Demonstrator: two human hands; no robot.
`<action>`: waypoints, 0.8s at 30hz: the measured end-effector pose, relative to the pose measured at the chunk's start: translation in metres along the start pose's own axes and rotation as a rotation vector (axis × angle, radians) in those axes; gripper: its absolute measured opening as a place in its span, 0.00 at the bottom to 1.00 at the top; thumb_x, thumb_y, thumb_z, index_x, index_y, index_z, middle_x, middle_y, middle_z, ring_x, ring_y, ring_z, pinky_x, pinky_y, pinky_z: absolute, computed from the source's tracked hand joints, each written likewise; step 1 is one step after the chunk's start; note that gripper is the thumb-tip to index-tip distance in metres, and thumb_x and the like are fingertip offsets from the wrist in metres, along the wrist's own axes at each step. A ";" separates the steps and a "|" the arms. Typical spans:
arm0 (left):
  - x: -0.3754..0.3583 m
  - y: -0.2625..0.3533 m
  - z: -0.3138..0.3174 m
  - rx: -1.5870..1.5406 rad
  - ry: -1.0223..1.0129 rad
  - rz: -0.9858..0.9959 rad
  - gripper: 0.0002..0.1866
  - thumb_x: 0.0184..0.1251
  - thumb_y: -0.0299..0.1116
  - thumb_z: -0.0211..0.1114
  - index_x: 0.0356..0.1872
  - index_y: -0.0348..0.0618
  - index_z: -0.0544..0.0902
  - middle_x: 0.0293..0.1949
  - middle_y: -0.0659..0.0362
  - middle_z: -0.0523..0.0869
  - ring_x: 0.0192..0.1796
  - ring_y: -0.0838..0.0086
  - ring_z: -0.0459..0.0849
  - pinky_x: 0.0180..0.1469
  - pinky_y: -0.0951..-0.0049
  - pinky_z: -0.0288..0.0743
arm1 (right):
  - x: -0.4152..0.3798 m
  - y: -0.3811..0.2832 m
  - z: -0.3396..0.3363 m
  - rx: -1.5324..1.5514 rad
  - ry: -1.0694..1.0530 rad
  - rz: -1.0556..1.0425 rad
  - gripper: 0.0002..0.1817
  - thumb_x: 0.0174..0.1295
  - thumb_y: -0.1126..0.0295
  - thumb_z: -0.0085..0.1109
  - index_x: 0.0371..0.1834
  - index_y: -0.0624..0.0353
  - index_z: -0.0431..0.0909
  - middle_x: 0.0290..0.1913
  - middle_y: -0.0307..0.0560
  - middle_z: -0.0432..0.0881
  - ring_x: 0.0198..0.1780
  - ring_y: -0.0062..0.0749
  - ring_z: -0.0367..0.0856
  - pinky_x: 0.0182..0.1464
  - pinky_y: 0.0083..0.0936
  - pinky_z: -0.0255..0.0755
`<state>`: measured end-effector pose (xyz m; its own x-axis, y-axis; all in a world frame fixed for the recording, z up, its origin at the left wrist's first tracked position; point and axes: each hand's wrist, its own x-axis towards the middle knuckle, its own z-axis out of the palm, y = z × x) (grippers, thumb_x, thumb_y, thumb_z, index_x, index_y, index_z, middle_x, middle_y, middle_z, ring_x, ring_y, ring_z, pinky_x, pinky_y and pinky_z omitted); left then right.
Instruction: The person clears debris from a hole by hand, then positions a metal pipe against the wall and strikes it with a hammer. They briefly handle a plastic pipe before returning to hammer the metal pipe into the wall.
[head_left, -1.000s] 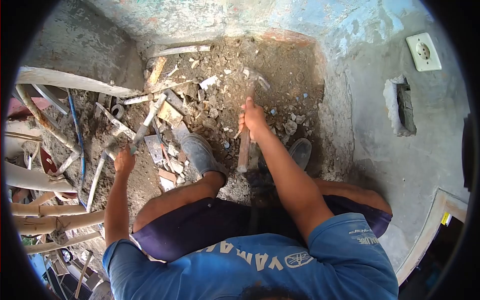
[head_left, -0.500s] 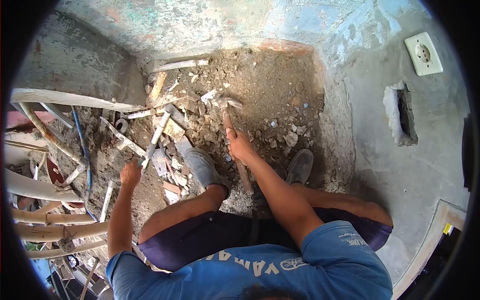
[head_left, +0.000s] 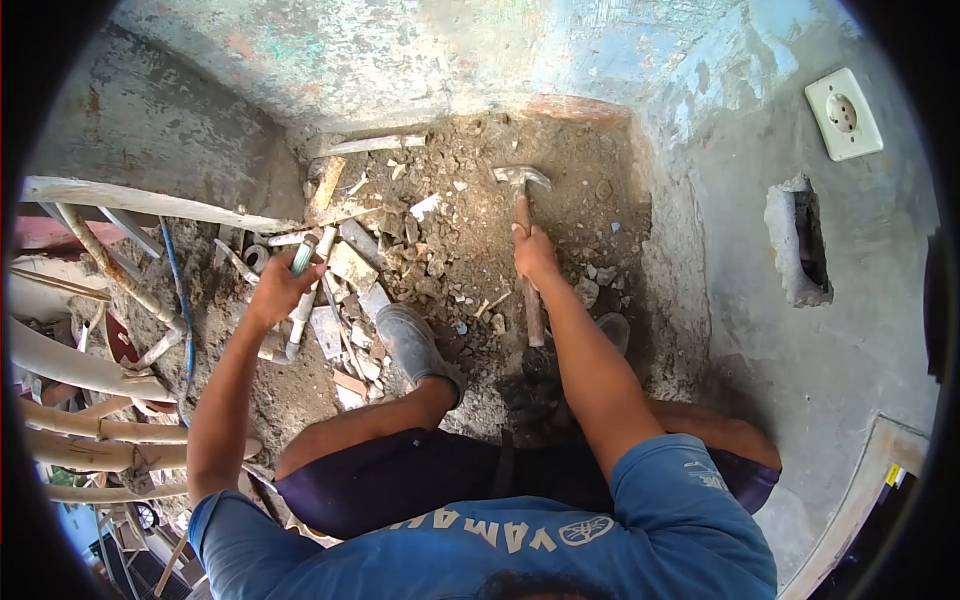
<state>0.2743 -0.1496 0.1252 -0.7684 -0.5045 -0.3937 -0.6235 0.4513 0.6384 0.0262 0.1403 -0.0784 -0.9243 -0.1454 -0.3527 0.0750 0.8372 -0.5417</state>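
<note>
My right hand [head_left: 536,256] is wrapped round the wooden handle of a claw hammer [head_left: 522,180], its metal head pointing away from me above the dirt floor. The handle's lower end sticks out below my fist. On the left, my left hand [head_left: 284,292] is closed on a short greenish rod [head_left: 303,256], whose end stands up between thumb and fingers; the rest is hidden. A white plastic pipe [head_left: 302,325] lies right beside that hand, partly covered by the fingers. Broken tile and masonry rubble [head_left: 352,265] lies between my hands.
My boot [head_left: 407,340] stands among the rubble. A black object [head_left: 530,385] lies between my legs. Walls rise ahead and to the right, with a socket [head_left: 845,114] and a cut hole [head_left: 800,243]. Bamboo poles [head_left: 110,452] and a blue hose [head_left: 178,290] are at left.
My right hand has carried the hammer to the right and farther from me. My left hand has moved up and slightly right, with the greenish rod now turned upward.
</note>
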 end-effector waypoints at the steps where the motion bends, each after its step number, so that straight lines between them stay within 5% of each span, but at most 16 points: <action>1: 0.003 0.031 -0.001 0.016 -0.024 0.031 0.15 0.65 0.40 0.68 0.41 0.37 0.81 0.24 0.65 0.79 0.26 0.81 0.73 0.30 0.75 0.69 | 0.000 -0.002 -0.007 0.142 -0.170 -0.013 0.21 0.71 0.53 0.48 0.45 0.63 0.71 0.31 0.52 0.79 0.29 0.45 0.80 0.32 0.41 0.73; 3: 0.012 0.069 -0.005 -0.071 -0.129 0.015 0.13 0.66 0.39 0.67 0.40 0.39 0.80 0.23 0.66 0.77 0.24 0.83 0.69 0.28 0.77 0.66 | 0.001 0.001 -0.012 0.287 -0.349 -0.019 0.20 0.71 0.53 0.49 0.44 0.62 0.71 0.27 0.48 0.77 0.22 0.37 0.77 0.25 0.36 0.73; 5: 0.025 0.089 -0.005 -0.240 -0.222 0.035 0.11 0.67 0.37 0.66 0.41 0.41 0.78 0.23 0.67 0.74 0.24 0.84 0.68 0.27 0.78 0.65 | 0.008 0.005 -0.008 0.488 -0.116 0.003 0.18 0.71 0.54 0.51 0.43 0.61 0.69 0.22 0.41 0.71 0.16 0.25 0.69 0.18 0.26 0.66; 8: 0.057 0.107 0.002 -0.546 -0.322 0.086 0.09 0.68 0.30 0.59 0.46 0.42 0.74 0.27 0.65 0.74 0.28 0.82 0.73 0.30 0.79 0.68 | -0.011 -0.031 -0.084 0.834 -0.096 0.129 0.16 0.71 0.57 0.51 0.44 0.61 0.68 0.22 0.39 0.70 0.17 0.24 0.69 0.19 0.24 0.66; 13: 0.137 0.163 0.052 -0.029 -0.354 0.442 0.07 0.69 0.27 0.59 0.45 0.42 0.76 0.42 0.58 0.79 0.45 0.70 0.80 0.48 0.69 0.75 | 0.018 -0.013 -0.106 0.874 0.003 0.105 0.15 0.71 0.58 0.51 0.41 0.60 0.68 0.25 0.40 0.71 0.19 0.23 0.71 0.18 0.25 0.67; 15: 0.149 0.194 0.092 0.464 -0.103 0.906 0.11 0.64 0.22 0.60 0.47 0.40 0.76 0.48 0.53 0.80 0.49 0.63 0.81 0.54 0.66 0.76 | 0.024 -0.004 -0.104 0.901 -0.012 0.124 0.16 0.70 0.57 0.51 0.40 0.60 0.67 0.25 0.39 0.71 0.19 0.22 0.70 0.19 0.24 0.67; 19: 0.186 0.189 0.194 0.661 0.073 0.992 0.15 0.57 0.22 0.59 0.47 0.40 0.78 0.49 0.53 0.79 0.56 0.59 0.78 0.59 0.64 0.74 | 0.029 0.005 -0.099 0.856 -0.003 0.141 0.15 0.70 0.57 0.51 0.39 0.59 0.68 0.24 0.37 0.70 0.19 0.20 0.69 0.19 0.23 0.66; 24: 0.214 0.159 0.264 0.506 0.406 1.103 0.15 0.55 0.24 0.58 0.46 0.42 0.80 0.51 0.55 0.80 0.59 0.63 0.77 0.59 0.64 0.73 | 0.031 0.007 -0.104 0.828 -0.024 0.139 0.15 0.71 0.57 0.50 0.37 0.58 0.68 0.23 0.36 0.70 0.18 0.20 0.69 0.19 0.21 0.65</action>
<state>-0.0273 0.0087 -0.0325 -0.8678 0.1675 0.4679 0.2594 0.9557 0.1391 -0.0408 0.1959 -0.0139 -0.8791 -0.0885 -0.4683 0.4462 0.1924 -0.8740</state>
